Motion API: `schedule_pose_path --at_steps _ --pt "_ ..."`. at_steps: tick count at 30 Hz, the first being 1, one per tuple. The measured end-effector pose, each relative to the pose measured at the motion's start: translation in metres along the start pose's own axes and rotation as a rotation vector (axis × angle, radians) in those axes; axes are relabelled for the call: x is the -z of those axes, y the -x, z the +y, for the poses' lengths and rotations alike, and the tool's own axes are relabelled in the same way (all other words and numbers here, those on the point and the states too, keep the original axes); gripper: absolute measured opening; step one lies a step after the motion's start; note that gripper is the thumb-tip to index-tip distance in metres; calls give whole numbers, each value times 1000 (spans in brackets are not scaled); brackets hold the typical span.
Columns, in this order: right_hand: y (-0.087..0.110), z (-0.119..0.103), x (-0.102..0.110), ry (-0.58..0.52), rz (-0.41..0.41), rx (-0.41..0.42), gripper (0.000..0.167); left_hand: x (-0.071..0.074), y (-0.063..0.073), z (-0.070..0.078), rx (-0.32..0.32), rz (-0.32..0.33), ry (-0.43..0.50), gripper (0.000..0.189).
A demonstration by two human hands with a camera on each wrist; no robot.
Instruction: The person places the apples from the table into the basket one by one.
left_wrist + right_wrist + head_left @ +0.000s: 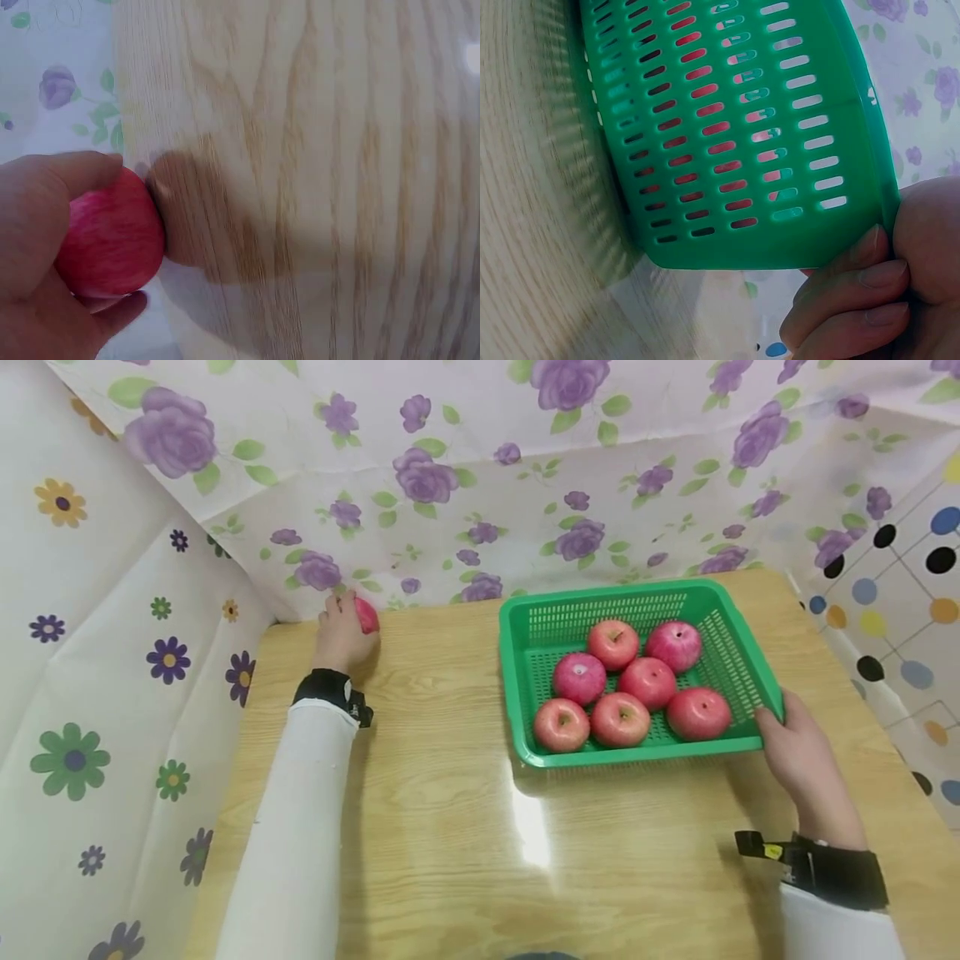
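At the far left of the table, my left hand [345,633] grips a red apple [114,238], thumb on one side and fingers round the other. The apple is close over the wood by the back edge. My right hand [798,756] holds the near right corner of a green plastic basket [637,758], its fingers curled under the rim [847,289] and the thumb on top. Several red apples [622,720] lie inside the basket, two of them a darker purplish red [673,646]. Slotted walls let their red show through in the right wrist view.
The basket is on a wood-grain table [435,827]. A purple-flowered sheet [450,493] hangs along the back edge. Patterned sheets close off the left side [112,693] and the right side [915,635].
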State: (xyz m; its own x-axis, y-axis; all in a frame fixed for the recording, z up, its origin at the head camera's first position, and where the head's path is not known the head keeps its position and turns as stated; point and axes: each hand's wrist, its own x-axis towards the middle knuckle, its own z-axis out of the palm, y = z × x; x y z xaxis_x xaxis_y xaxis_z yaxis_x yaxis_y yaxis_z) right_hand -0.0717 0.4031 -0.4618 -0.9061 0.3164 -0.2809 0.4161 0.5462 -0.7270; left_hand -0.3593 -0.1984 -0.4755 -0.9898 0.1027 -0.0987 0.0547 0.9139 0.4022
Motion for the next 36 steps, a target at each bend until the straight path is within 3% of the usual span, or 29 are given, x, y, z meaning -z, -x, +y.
schedule_pose_path --at_steps 14,22,36 --pt "7 -5 2 -17 9 2 72 1 3 18 -11 -17 -142 83" --pt "5 -7 5 -7 16 1 71 -2 5 20 -40 2 -129 85" --pt "2 -6 -1 -5 0 5 72 0 13 17 -29 -1 -138 85"
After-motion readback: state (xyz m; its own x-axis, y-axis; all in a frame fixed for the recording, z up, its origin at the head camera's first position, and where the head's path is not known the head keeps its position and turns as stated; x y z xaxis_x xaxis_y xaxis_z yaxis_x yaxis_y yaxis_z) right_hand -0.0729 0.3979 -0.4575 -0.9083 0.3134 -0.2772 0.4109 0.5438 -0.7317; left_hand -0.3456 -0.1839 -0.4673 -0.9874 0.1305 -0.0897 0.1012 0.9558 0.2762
